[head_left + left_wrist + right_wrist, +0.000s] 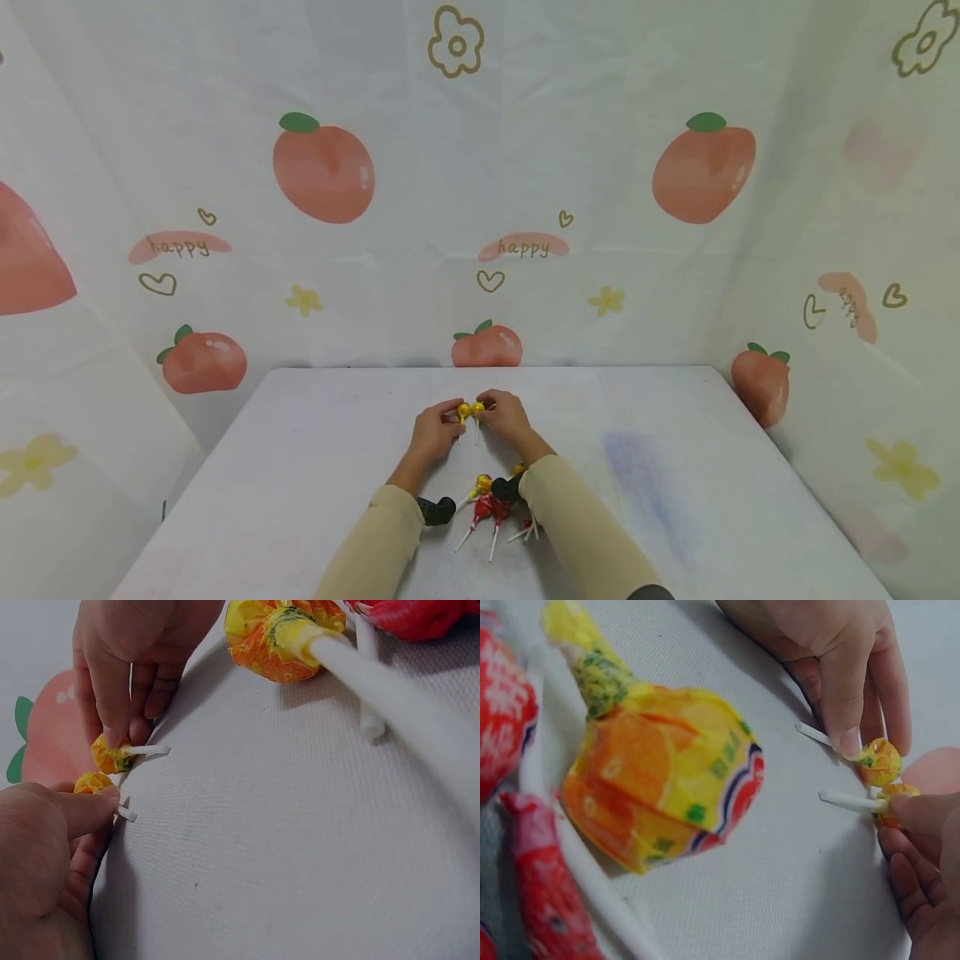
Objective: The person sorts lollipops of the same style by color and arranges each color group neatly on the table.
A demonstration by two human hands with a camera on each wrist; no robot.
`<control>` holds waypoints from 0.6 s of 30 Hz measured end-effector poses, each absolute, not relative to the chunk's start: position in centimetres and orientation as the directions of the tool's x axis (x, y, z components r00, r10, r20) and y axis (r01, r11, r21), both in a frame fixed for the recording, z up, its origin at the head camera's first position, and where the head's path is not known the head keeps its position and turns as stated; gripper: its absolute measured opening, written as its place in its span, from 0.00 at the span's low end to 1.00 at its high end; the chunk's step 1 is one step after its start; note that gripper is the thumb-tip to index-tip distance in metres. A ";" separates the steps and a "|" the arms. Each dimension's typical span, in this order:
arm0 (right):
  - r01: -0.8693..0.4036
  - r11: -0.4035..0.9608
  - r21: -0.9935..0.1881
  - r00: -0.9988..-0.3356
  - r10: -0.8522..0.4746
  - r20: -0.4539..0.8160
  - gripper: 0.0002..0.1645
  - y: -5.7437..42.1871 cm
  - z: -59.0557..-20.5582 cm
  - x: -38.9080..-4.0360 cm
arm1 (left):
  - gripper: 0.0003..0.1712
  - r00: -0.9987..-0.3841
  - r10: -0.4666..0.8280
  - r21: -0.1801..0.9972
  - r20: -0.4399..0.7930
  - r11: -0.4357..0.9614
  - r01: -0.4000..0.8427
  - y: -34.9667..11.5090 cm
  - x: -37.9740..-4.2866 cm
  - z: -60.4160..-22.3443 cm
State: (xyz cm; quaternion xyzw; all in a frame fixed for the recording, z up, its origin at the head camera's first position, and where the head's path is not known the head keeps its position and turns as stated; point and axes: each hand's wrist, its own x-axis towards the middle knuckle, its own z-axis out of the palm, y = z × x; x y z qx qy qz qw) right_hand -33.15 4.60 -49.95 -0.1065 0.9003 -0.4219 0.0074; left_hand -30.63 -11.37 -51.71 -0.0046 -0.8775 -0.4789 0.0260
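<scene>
Near the far edge of the white table, both hands are close together, each with a lollipop in a yellow-orange wrapper. My left hand (437, 429) pinches one yellow lollipop (463, 410) between thumb and fingers. Just beside it, my right hand (507, 414) pinches the other yellow lollipop (478, 407) by its wrapped head. The two heads sit side by side, and both white sticks point back toward me. In the left wrist view, the left thumb covers part of its lollipop (93, 782). The right hand's lollipop (898, 802) is partly behind the thumb in the right wrist view.
Closer to me, between the forearms, lies a loose group of lollipops: a yellow one (483, 483), a red one (483, 507) and others partly hidden by the right sleeve (577, 517). Black wrist-camera mounts (437, 510) hang near them. A printed cloth (405, 275) stands behind the table.
</scene>
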 end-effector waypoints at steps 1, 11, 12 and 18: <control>-0.188 0.619 -0.763 -0.977 -0.201 0.078 0.14 4.6 -49.9 -33.1 | 0.27 -0.999 -0.015 0.840 0.052 0.541 0.036 -11.4 -30.7 -51.7; -0.217 0.615 -0.758 -0.971 -0.214 0.104 0.16 4.8 -49.8 -33.1 | 0.27 -0.993 0.021 0.821 0.114 0.561 0.106 -11.6 -30.4 -51.7; -0.217 0.614 -0.759 -0.971 -0.214 0.105 0.16 4.8 -49.8 -33.1 | 0.26 -0.993 0.023 0.820 0.119 0.561 0.111 -11.6 -30.4 -51.6; -0.202 0.621 -0.757 -0.975 -0.199 0.097 0.14 4.7 -49.9 -33.2 | 0.26 -0.994 0.016 0.828 0.105 0.553 0.096 -11.5 -30.3 -51.6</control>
